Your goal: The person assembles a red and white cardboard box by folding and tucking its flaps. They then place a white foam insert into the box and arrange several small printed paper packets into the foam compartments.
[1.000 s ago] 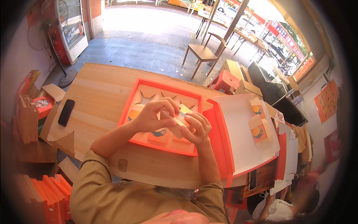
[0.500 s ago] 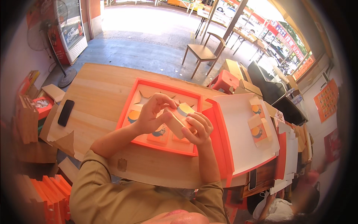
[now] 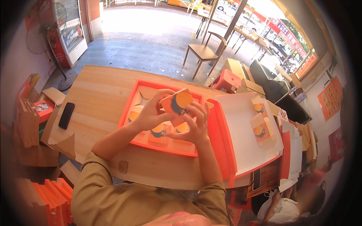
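Between my two hands, above the large red box (image 3: 132, 101), is a small orange box (image 3: 180, 102) with a yellow circle and dark blue pattern on its face. My left hand (image 3: 152, 113) grips its left edge, thumb beneath. My right hand (image 3: 197, 126) has its fingertips against its right side, fingers bent and spread. The red box has a pale insert with star-like cuts, and several similar small boxes (image 3: 158, 135) sit in it, partly hidden by my hands. To the right lies the red box's open lid (image 3: 241, 132), white inside, with two small boxes (image 3: 260, 131) on it.
A black phone (image 3: 66, 115) lies at the table's left. Beyond the wooden table (image 3: 98, 86) are a wooden chair (image 3: 203, 52) and a red stool (image 3: 227, 81). Cardboard stacks flank both sides. Another person (image 3: 279, 207) is at the lower right, and a fan (image 3: 68, 80) stands far left.
The small box has been turned so its patterned face shows upward, where its pale side and flap showed before. My right hand's fingers have opened wider; my left hand has shifted slightly.
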### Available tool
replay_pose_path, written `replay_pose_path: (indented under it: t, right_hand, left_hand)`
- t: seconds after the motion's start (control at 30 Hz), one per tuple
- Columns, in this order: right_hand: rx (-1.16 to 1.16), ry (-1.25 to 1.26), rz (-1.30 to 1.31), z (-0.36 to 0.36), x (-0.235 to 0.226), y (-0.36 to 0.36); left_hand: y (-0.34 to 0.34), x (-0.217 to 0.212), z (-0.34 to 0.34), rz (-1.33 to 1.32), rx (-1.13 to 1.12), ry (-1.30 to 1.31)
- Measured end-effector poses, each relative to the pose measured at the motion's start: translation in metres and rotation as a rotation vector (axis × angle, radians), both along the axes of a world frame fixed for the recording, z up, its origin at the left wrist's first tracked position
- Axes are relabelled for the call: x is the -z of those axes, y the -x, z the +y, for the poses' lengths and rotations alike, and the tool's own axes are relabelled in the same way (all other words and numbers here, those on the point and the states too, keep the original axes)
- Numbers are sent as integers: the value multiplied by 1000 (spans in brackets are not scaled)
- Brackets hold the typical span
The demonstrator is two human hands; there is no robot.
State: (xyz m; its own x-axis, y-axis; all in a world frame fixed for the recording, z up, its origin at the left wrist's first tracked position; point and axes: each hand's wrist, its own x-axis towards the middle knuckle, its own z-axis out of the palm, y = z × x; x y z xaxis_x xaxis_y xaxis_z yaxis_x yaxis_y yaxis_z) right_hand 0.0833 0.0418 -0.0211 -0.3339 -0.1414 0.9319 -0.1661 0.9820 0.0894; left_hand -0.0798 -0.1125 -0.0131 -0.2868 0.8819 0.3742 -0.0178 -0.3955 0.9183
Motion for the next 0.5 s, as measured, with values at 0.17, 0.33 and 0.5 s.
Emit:
replay_pose_path:
  t: [0.17, 0.33, 0.5]
  right_hand:
    - [-440, 908, -217, 10, -1, -6]
    - [-558, 1153, -626, 5, -2, -9]
    - [-456, 1275, -548, -11, -3, 5]
  left_hand:
    - [15, -13, -8, 121, -49, 73]
    - [20, -13, -9, 160, -124, 51]
    - [25, -21, -10, 1036, -434, -20]
